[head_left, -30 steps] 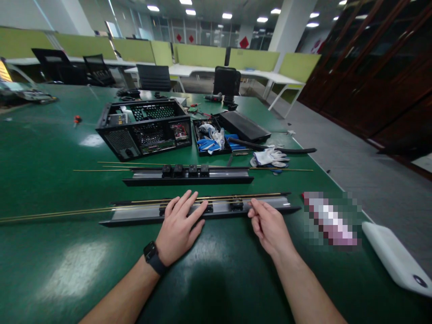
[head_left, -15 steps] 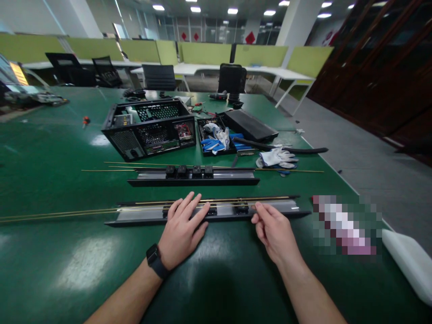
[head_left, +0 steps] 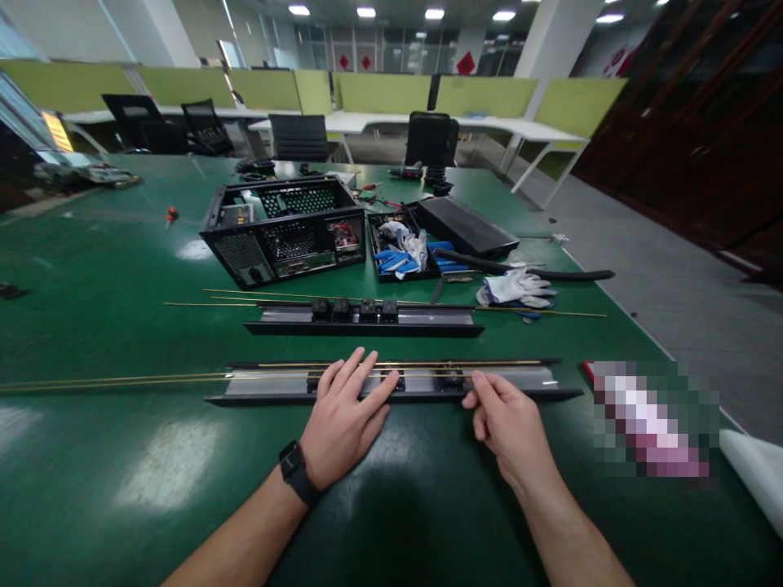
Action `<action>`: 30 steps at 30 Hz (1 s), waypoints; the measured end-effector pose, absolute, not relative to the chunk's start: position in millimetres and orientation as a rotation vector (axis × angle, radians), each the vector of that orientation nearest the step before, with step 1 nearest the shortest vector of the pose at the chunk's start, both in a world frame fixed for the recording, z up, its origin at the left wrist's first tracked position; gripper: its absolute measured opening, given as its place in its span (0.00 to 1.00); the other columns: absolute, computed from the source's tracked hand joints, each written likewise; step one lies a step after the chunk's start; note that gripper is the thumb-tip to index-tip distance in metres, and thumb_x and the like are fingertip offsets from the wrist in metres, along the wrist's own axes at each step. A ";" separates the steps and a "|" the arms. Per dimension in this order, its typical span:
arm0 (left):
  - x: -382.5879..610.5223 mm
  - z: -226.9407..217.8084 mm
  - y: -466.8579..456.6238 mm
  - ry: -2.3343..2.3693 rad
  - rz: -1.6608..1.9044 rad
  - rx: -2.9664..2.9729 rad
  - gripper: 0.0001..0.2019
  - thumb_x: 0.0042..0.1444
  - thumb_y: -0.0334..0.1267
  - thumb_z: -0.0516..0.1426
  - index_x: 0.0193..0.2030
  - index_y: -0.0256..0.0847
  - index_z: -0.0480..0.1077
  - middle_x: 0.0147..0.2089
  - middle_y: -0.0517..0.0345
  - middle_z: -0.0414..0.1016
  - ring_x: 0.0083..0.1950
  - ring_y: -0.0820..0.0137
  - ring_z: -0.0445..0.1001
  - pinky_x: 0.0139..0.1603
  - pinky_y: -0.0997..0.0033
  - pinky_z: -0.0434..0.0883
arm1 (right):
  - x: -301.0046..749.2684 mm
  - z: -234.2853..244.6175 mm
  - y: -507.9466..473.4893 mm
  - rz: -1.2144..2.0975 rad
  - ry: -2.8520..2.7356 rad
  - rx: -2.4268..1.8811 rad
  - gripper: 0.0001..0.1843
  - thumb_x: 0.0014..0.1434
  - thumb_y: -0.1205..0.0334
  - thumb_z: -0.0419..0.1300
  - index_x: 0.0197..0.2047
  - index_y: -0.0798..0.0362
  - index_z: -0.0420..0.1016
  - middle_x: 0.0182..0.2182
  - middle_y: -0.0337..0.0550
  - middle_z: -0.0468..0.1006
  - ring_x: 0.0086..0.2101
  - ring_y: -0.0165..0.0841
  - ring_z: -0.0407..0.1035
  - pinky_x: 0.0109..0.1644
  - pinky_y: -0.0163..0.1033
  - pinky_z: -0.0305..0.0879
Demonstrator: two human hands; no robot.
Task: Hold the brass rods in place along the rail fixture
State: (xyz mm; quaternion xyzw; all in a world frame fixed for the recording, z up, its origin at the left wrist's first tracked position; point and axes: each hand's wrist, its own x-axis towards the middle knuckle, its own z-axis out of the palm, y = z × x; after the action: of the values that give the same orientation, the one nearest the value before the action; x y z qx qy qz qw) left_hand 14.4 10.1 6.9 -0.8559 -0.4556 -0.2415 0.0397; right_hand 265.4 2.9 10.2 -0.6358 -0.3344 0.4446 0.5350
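Note:
A long black and grey rail [head_left: 263,388] lies across the green table [head_left: 91,456] just in front of me, with thin brass rods [head_left: 110,380] running along it and out to the left. My left hand [head_left: 346,420] lies flat on the rail's middle, fingers stretched out over small black blocks. My right hand [head_left: 507,424] is at the rail's right part, thumb and forefinger pinched at a brass rod. A second rail [head_left: 364,319] with several black blocks lies parallel, farther away.
Behind the rails stand an open black computer case [head_left: 281,228], a black tray with blue and white gloves [head_left: 400,249], a black flat box [head_left: 468,224] and a white glove [head_left: 517,287]. A blurred patch [head_left: 652,420] and a white object [head_left: 758,477] sit at right, by the table edge.
Both hands stay on the near rail in the same poses. The view has shifted a little, so everything sits slightly more to the right in the frame.

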 end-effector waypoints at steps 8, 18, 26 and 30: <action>13.6 5.6 6.5 -1.371 -0.773 -2.612 0.23 0.64 0.40 0.56 0.66 0.52 0.66 0.72 0.47 0.60 0.75 0.52 0.53 0.69 0.44 0.54 | 264.4 12.9 1.8 1.011 -0.783 -1.458 0.24 0.49 0.41 0.70 0.34 0.55 0.75 0.24 0.40 0.75 0.12 0.23 0.57 0.11 0.29 0.42; 12.3 4.2 5.6 -1.350 -0.802 -2.603 0.24 0.64 0.40 0.56 0.67 0.51 0.65 0.72 0.47 0.60 0.74 0.53 0.53 0.70 0.45 0.54 | 261.6 9.3 -1.1 0.900 -0.942 -1.482 0.25 0.52 0.39 0.67 0.35 0.56 0.78 0.26 0.43 0.77 0.12 0.24 0.60 0.12 0.31 0.45; 11.7 3.8 4.7 -1.331 -0.820 -2.598 0.24 0.64 0.39 0.56 0.67 0.51 0.65 0.71 0.47 0.61 0.74 0.53 0.55 0.69 0.45 0.55 | 260.2 9.3 1.0 0.990 -0.834 -1.459 0.21 0.50 0.46 0.70 0.36 0.57 0.78 0.25 0.40 0.76 0.13 0.22 0.58 0.12 0.28 0.42; 11.6 5.0 5.1 -1.337 -0.802 -2.606 0.24 0.64 0.40 0.56 0.67 0.51 0.64 0.71 0.47 0.61 0.74 0.53 0.54 0.69 0.45 0.55 | 266.3 7.9 3.2 1.078 -0.714 -1.394 0.19 0.49 0.49 0.71 0.32 0.56 0.76 0.22 0.37 0.73 0.11 0.20 0.54 0.11 0.27 0.40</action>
State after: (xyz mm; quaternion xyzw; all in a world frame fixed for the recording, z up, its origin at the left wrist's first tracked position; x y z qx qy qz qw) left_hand 11.6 5.1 5.0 -0.8570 -0.4396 -0.2637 0.0523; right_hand 266.3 3.2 7.9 -0.5966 -0.3056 0.4614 0.5813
